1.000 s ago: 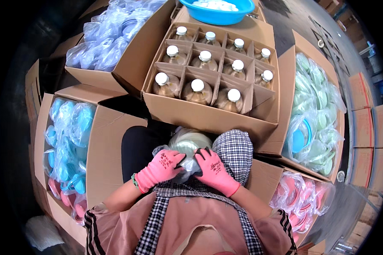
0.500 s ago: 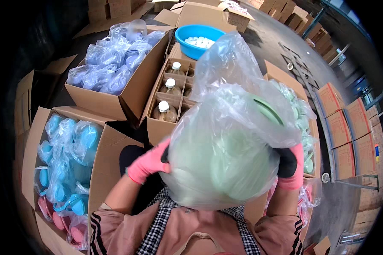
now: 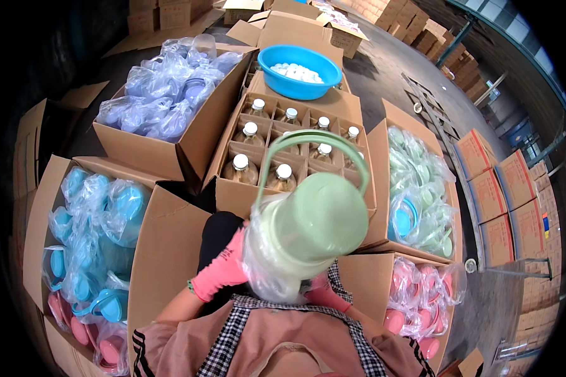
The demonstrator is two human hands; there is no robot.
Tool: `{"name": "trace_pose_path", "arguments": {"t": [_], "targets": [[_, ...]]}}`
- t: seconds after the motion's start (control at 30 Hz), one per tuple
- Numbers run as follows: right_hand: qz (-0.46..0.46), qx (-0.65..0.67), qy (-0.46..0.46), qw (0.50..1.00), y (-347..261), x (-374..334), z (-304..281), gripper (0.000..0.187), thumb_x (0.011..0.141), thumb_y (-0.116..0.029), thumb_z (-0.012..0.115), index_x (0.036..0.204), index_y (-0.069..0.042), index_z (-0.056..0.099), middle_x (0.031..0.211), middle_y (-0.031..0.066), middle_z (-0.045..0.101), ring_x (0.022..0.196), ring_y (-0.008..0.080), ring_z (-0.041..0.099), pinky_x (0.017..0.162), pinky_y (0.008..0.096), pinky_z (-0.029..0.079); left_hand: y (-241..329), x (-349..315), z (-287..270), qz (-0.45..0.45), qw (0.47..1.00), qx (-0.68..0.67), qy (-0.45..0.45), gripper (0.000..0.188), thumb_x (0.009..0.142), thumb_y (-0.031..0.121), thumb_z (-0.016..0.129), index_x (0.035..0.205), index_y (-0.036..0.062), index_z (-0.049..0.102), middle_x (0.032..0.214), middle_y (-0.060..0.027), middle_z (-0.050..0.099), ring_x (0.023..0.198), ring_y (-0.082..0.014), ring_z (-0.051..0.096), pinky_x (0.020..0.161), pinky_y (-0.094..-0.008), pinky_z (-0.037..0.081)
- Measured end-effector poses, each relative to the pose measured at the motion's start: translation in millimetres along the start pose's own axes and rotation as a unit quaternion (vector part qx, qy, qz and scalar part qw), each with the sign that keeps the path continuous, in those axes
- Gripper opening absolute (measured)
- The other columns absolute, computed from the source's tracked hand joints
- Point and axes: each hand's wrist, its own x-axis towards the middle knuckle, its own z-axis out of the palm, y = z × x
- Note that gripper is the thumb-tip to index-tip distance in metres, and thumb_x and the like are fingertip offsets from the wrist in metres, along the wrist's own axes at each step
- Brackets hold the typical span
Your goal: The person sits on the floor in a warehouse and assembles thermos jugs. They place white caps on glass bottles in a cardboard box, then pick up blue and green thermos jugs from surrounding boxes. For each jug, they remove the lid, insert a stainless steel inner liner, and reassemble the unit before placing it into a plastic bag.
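A light green thermos flask [image 3: 324, 220] with a raised loop handle [image 3: 321, 139] stands tilted in front of my chest, its lid end up and to the right. A clear plastic bag [image 3: 267, 251] is bunched around its lower part. My left hand [image 3: 223, 270], in a pink glove, is closed against the left side of the bagged flask. My right hand [image 3: 327, 294], also gloved, holds it low on the right, its fingers mostly hidden behind the flask. Just beyond is a divided carton [image 3: 236, 191] of clear bottles with white caps [image 3: 250, 129].
A blue basin [image 3: 299, 88] of small white pieces sits behind the bottles. Around me stand open cartons of bagged purple parts [image 3: 170, 94], blue parts [image 3: 85, 251], green parts [image 3: 421, 188] and pink parts [image 3: 421, 295]. Stacked cartons [image 3: 490, 195] are at right.
The plastic bag, which covered the green flask, is now down around its lower part, leaving the upper part and handle bare. Both hands have moved lower and closer together.
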Motion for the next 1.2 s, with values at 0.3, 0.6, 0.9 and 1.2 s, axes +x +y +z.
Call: {"name": "trace_pose_path", "arguments": {"t": [0.3,0.6,0.9,1.2], "targets": [[-0.015,0.349,0.409,0.843,-100.6,20.1,-207.6,0.063,0.074,-0.027,0.053,0.127,-0.001,0.031,0.123,0.0102,0.041,0.114,0.0225,0.038,0.096,0.0361,0.03,-36.2,9.5,10.1,0.078,0.977,0.149,-0.13,0.073,0.067,0.03,0.068,0.125,0.0017,0.035,0.13,-0.0171,0.033,0.119,-0.0337,0.031,0.101,-0.0419,0.022],[-0.112,-0.442,0.071,0.887,-137.6,-1.3,-204.7,0.037,0.074,-0.028,0.055,0.109,-0.019,0.054,0.122,0.0051,0.045,0.11,0.0287,0.042,0.085,0.0597,0.03,-4.1,36.1,24.6,0.013,0.965,0.25,-0.077,0.103,0.053,0.049,0.073,0.127,-0.0052,0.026,0.115,-0.026,0.039,0.105,-0.0408,0.04,0.091,-0.0453,0.032],[0.022,-0.191,0.148,0.97,-95.4,5.0,-245.6,0.08,0.063,-0.015,0.07,0.131,-0.006,0.03,0.138,0.0226,0.017,0.123,0.0388,0.027,0.1,0.0413,0.026,6.5,37.0,22.5,-0.01,0.961,0.25,-0.117,0.111,0.049,0.051,0.075,0.13,-0.0026,0.022,0.12,-0.0288,0.035,0.112,-0.0435,0.035,0.095,-0.0466,0.028],[0.04,-0.034,0.124,0.991,-67.1,13.3,-275.0,0.083,0.068,-0.025,0.07,0.134,-0.004,0.025,0.134,0.0139,0.03,0.115,0.0223,0.038,0.094,0.0339,0.032,-8.2,24.8,18.8,-0.001,0.965,0.236,-0.116,0.112,0.047,0.05,0.076,0.131,-0.0011,0.021,0.126,-0.0277,0.03,0.114,-0.0438,0.031,0.096,-0.0475,0.027]]}}
